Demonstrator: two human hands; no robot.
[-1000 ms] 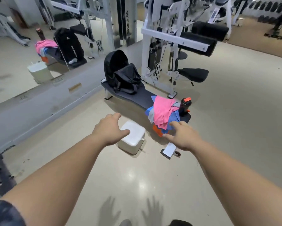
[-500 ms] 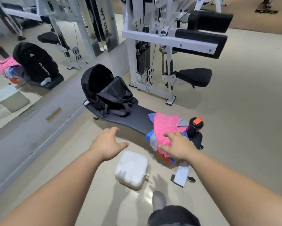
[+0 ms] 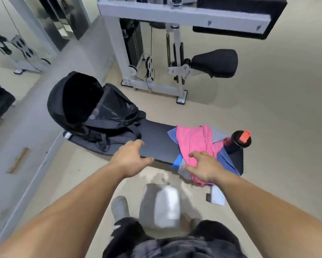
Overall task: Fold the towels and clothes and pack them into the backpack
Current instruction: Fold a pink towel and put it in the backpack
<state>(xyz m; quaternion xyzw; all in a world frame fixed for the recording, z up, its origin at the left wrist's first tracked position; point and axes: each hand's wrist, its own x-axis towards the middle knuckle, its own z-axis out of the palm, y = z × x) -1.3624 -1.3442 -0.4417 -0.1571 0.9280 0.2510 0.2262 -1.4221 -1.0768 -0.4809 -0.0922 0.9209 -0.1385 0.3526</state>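
Note:
A black backpack point(image 3: 93, 108) stands unzipped on the left end of a low black bench point(image 3: 158, 144), its mouth gaping toward me. On the bench's right end lies a heap of cloth: a pink towel point(image 3: 193, 142) on top of blue and grey garments point(image 3: 227, 162). My right hand point(image 3: 203, 168) rests on the near edge of the pink towel, fingers spread and not clenched. My left hand point(image 3: 130, 159) hovers with fingers apart over the bench's front edge, holding nothing.
A dark bottle with an orange cap point(image 3: 240, 141) stands at the bench's right end, touching the cloth heap. A white box-like stool point(image 3: 162, 207) sits on the floor by my legs. A white weight machine point(image 3: 156, 58) rises behind the bench. A mirror wall point(image 3: 16, 53) runs along the left.
I have stepped closer to the bench. My right hand moved from the floor side onto the pink towel; my left hand advanced from above the white stool to the bench edge.

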